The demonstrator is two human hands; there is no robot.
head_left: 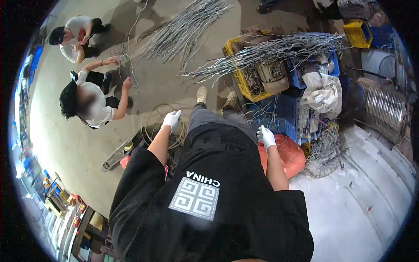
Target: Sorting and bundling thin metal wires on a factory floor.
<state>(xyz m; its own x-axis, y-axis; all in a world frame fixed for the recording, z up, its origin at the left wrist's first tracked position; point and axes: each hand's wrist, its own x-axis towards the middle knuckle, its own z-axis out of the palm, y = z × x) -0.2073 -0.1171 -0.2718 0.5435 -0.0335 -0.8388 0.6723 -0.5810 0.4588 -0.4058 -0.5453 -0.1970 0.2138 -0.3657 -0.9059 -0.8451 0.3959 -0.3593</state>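
Observation:
My left hand (171, 120), in a white glove, hangs beside my left thigh with its fingers loosely extended. It looks unoccupied. Next to it, coiled tan hose or cable (153, 121) lies on the floor. At my right thigh is my right hand (266, 136), also gloved in white, its fingers slightly bent and parted. Nothing shows in it. A red-orange plastic bag or sack (286, 155) is right beside that hand. Just beyond, thin loose wires (265, 114) hang over a blue crate (284, 114).
Bundles of grey twisted wire lie on the floor (185, 32) and across a yellow crate (239, 78). A white sack (322, 94) tops blue crates at right, near a large metal coil (380, 109). Two people (94, 102) crouch at left, one handling wire.

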